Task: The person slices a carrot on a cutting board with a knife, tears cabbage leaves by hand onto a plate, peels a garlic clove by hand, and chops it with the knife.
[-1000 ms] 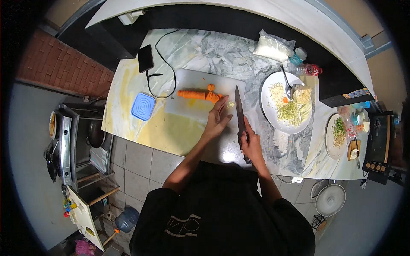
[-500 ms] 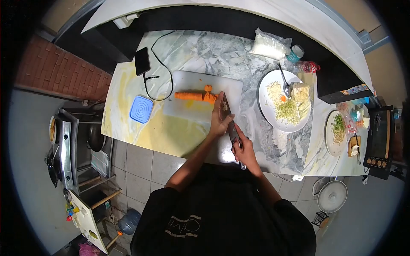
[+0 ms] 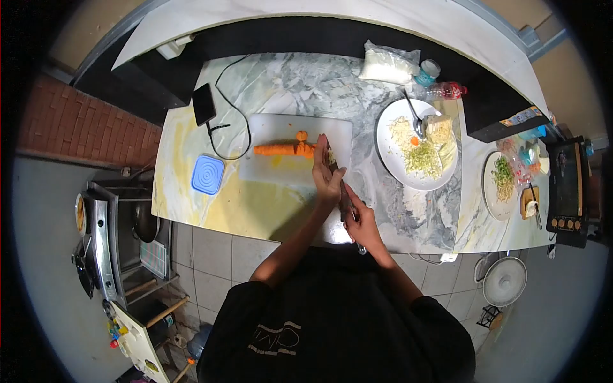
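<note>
My right hand [image 3: 362, 225] is wrapped round the handle of a large knife [image 3: 345, 203], low and right of the cutting board. The blade points away from me over the white board [image 3: 260, 167]. Pressed against the blade are the fingers of my left hand [image 3: 327, 184], with the thumb across it. Pale bits cling to the blade near those fingers. An orange carrot [image 3: 281, 150] lies across the board, its right end cut up and close to my left fingertips. One loose carrot piece [image 3: 301, 136] rests just above it.
A white plate [image 3: 391, 161] with shredded vegetables, a cabbage piece [image 3: 438, 129] and a spoon [image 3: 414, 112] stands right of the board. To the left are a blue lid [image 3: 207, 175] and a phone [image 3: 204, 105] with a cable. A bag of white contents [image 3: 387, 66] sits behind.
The view has shifted slightly, moving the counter items left in the picture. The knife blade appears narrower, turned more on edge. Both hands remain on the knife.
</note>
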### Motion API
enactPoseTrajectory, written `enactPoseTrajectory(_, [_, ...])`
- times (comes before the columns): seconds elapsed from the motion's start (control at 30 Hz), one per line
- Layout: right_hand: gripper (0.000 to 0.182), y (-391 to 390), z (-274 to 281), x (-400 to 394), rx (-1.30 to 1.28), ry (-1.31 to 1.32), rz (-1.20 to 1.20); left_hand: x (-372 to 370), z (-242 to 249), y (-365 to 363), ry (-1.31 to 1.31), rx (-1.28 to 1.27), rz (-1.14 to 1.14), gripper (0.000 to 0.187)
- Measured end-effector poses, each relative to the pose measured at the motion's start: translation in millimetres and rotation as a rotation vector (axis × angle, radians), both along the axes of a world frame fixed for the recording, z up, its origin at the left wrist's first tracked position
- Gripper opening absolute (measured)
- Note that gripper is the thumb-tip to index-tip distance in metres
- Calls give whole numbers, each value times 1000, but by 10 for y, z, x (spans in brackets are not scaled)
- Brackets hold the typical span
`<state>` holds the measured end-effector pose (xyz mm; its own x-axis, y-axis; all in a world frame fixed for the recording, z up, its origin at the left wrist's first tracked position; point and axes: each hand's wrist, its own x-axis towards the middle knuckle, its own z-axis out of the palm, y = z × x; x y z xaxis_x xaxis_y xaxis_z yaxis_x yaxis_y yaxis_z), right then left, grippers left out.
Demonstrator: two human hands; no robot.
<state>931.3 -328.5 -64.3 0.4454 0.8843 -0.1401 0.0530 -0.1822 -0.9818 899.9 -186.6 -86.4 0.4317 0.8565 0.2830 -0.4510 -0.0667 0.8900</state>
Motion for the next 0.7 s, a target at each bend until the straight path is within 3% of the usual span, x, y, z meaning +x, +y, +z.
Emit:
enactPoseTrajectory(0.23, [55, -93, 375, 70, -68, -26, -118, 270, 230, -94, -83, -9, -30, 79])
enactPoseTrajectory(0.57, [54, -519, 666, 324, -120, -232, -463, 1004, 468, -542, -109, -45, -340, 74])
enactPoseTrajectory(0.63, [50, -591, 740, 360, -144, -315, -534, 1200, 443, -634, -312, -52, -355, 71])
enactPoseTrajectory(0.7, [51, -636, 820, 410, -294, -263, -551, 1352, 417, -763, -328, -112, -363, 65])
